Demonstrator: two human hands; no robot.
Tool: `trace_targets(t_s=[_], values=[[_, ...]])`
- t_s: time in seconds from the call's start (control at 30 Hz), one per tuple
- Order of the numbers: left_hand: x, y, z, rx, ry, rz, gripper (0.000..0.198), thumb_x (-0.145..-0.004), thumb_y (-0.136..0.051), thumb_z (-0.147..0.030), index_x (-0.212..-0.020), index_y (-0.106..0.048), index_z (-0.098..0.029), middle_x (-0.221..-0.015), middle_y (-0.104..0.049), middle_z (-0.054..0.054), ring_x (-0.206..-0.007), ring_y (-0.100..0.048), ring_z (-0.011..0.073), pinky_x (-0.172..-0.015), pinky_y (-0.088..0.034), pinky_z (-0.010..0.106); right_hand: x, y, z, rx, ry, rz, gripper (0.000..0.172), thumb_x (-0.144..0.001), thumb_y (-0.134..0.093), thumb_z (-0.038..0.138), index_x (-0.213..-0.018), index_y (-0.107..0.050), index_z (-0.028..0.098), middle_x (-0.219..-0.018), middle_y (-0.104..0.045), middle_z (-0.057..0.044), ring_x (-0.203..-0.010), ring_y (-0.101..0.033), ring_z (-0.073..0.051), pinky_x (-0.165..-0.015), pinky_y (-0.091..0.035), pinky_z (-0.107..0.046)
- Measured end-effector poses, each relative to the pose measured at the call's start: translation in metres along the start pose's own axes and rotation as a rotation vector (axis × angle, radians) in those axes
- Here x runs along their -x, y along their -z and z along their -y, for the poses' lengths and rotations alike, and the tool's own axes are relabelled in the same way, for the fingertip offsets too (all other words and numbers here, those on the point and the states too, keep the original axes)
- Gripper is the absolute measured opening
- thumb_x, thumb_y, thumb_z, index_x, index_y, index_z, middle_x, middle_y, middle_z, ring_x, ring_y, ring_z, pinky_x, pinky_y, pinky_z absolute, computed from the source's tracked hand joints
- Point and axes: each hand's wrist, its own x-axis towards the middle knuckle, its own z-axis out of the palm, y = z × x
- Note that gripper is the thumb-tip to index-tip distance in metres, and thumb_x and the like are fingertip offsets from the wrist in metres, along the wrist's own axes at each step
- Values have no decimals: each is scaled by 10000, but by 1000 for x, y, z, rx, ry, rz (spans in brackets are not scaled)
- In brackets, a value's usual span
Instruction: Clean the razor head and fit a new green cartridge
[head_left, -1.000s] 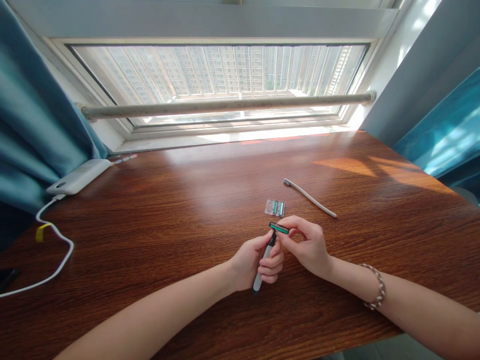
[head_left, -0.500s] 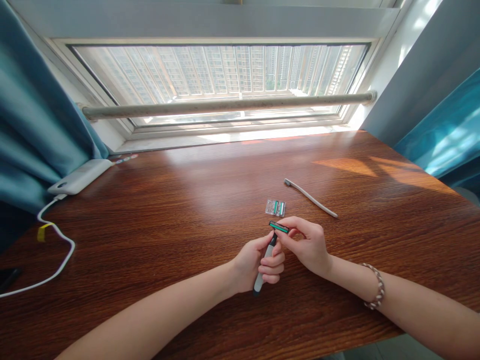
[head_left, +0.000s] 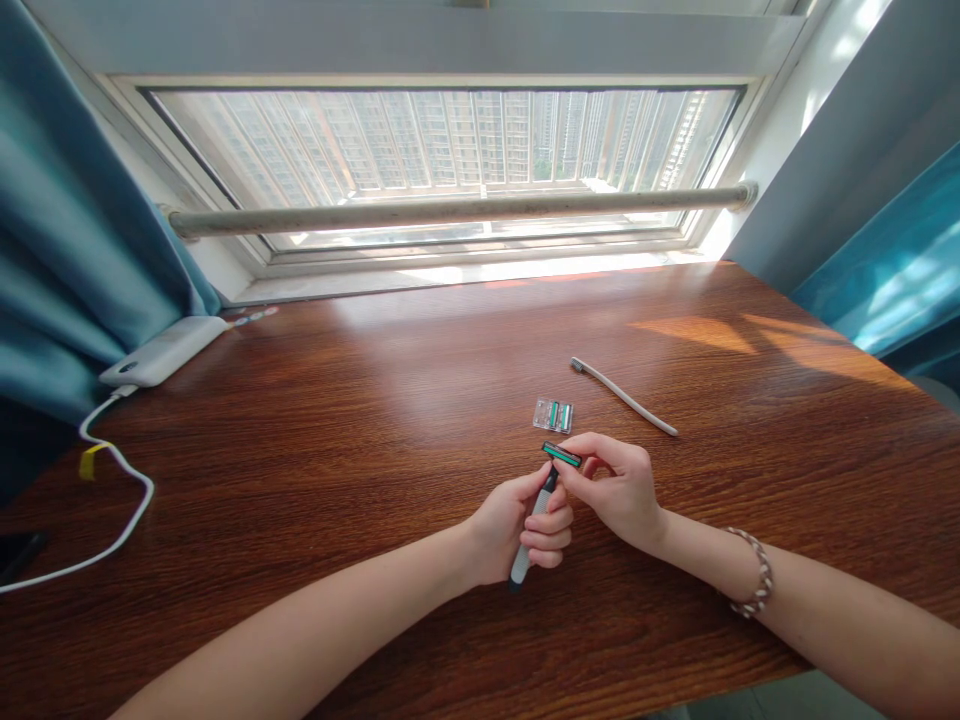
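My left hand is wrapped round the grey and black handle of a razor, which is tilted with its head up and away from me. At the top of the handle sits a black and green razor cartridge. The thumb and forefinger of my right hand pinch this cartridge at its right side. Whether it is locked onto the handle cannot be made out. Just beyond the hands, a clear plastic cartridge case lies on the table with two green and white cartridges in its right part.
A white toothbrush with dark bristles lies behind my right hand on the brown wooden table. At the far left rests a white power bank with a white cable. A pipe crosses the window; blue curtains hang both sides.
The whole view has shifted by a few pixels. Both hands keep the same hold on the razor and its cartridge.
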Motion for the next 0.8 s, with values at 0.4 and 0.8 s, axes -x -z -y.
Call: trace_targets(t_s=[0.4, 0.8], values=[[0, -1, 0, -13, -1, 10, 410, -873, -292, -431, -598, -401, -148, -432, -189, -59, -369, -124, 53, -366, -147, 164, 1, 1, 1, 1, 28, 12, 84, -739, -592, 176, -812, -632, 190, -715, -649, -5, -564, -572, -106, -496, -463, -212], [1, 0, 1, -32, -5, 24, 417, -873, -283, -436, -601, -412, -148, -431, -191, -57, -364, -131, 54, -364, -147, 167, 2, 2, 1, 36, 94, 13, 99, -742, -585, 157, -833, -621, 177, -727, -650, -4, -596, -582, -106, -526, -475, -210]])
